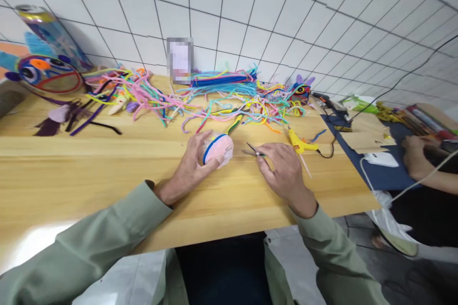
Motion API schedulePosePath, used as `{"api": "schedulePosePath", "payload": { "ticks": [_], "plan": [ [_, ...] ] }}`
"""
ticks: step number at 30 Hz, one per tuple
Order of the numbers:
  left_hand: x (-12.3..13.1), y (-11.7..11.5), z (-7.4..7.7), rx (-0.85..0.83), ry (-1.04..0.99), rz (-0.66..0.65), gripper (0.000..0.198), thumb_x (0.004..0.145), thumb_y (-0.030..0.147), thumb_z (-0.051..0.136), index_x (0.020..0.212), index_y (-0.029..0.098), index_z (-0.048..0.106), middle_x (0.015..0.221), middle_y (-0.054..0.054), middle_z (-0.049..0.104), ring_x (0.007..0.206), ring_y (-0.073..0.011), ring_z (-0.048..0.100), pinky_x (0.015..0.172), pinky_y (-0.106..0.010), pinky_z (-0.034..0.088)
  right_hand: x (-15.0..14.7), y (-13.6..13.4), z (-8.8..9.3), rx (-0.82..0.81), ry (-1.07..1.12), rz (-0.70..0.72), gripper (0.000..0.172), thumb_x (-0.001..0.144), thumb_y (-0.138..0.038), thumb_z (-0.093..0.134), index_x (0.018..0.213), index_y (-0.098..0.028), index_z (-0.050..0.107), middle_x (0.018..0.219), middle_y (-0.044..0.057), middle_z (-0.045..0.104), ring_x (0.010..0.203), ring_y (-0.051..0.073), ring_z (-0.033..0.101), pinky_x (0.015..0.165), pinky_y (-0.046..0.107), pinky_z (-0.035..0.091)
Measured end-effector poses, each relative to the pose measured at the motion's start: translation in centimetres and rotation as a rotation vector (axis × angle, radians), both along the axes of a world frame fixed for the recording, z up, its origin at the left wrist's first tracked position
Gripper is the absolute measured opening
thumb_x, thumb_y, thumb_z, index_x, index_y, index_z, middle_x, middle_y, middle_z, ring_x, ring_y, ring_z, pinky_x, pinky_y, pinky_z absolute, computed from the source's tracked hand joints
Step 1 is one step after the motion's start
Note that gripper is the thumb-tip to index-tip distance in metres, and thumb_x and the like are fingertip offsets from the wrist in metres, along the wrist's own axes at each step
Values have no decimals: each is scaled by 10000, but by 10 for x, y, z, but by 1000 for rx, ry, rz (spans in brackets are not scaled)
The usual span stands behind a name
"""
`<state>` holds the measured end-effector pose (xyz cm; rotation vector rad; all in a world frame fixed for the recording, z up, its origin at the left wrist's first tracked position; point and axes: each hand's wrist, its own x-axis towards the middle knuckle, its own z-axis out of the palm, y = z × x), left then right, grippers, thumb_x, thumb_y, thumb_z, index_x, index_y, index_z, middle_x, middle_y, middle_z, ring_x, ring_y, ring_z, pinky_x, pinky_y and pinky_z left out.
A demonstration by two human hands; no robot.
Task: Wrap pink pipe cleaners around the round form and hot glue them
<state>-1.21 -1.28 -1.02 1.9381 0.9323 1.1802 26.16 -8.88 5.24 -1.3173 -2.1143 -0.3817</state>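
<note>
Tabletop (229, 200) opens between forearms (107, 228) crossing its edge. Left hand (189, 167) cups a pink disc (222, 147); palm-down right hand (282, 169) grips an open-tipped tool (256, 153).

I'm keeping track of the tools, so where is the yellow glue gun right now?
In the head view, the yellow glue gun lies right of centre on the wooden table, just beyond the right hand, beside a short blue strip.

One head-worn camera looks forward and down from close above the table (89, 176), facing the tiled wall (250, 14) across the frame's top, the left hand (200, 164) and right hand (281, 169) near centre.
</note>
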Motion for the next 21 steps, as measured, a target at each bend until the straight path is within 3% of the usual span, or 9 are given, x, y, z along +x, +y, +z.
{"api": "schedulePosePath", "payload": {
  "ticks": [3, 6, 9, 12, 14, 17, 21],
  "plan": [
    [-1, 0, 0, 30, 42, 37, 641, 1014, 444, 716, 1577, 258, 472, 1562, -136, 581, 1516, -327, 573, 1312, -560, 475, 17, 1, -19, -128, -2, -87, 326, 1062, -345, 661, 1355, -206, 695, 1272, 153, 819, 1192, 333, 763, 1012, 513, 611],
    [-4, 1, -4, 79, 84, 61, 655, 1003, 450, 728, 1581, 272, 477, 1556, -130, 595, 1491, -351, 589, 1301, -605, 476, 61, 4, -27, -238, 51, -226, 335, 1070, -393, 621, 1342, -226, 723, 1315, 144, 820, 1248, 330, 754, 1076, 524, 597],
    [-5, 1, -5, 111, 100, 59, 642, 1009, 447, 714, 1585, 283, 481, 1552, -127, 599, 1464, -368, 606, 1262, -628, 510, 122, 13, -11, -243, 154, -660, 262, 1034, -349, 589, 1142, -223, 791, 1196, 149, 848, 1145, 317, 775, 1027, 462, 583],
    [-5, 1, -4, 118, 97, 49, 642, 1021, 450, 702, 1593, 281, 466, 1544, -131, 595, 1461, -368, 605, 1231, -614, 540, 173, 21, 15, -235, 200, -823, 261, 1004, -304, 547, 934, -193, 774, 947, 169, 838, 934, 319, 767, 852, 425, 565],
    [-4, 0, -2, 118, 104, 53, 636, 1022, 453, 700, 1586, 277, 466, 1540, -130, 594, 1462, -361, 603, 1229, -600, 543, 182, 19, 23, -251, 216, -817, 277, 1006, -342, 549, 861, -211, 746, 837, 123, 814, 836, 284, 737, 773, 378, 540],
    [-3, -1, 0, 137, 130, 61, 625, 1013, 447, 703, 1566, 267, 476, 1537, -128, 598, 1466, -349, 599, 1249, -581, 525, 146, 4, 16, -283, 216, -688, 276, 1013, -433, 610, 876, -234, 743, 873, 74, 822, 809, 242, 730, 760, 345, 547],
    [-1, -1, 0, 171, 142, 54, 647, 998, 422, 726, 1568, 258, 469, 1541, -133, 603, 1485, -342, 586, 1270, -566, 508, 69, -15, -10, -171, 55, -226, 234, 1097, -395, 593, 1054, -249, 770, 1032, 88, 836, 1015, 260, 770, 968, 409, 577]
  ]
}}
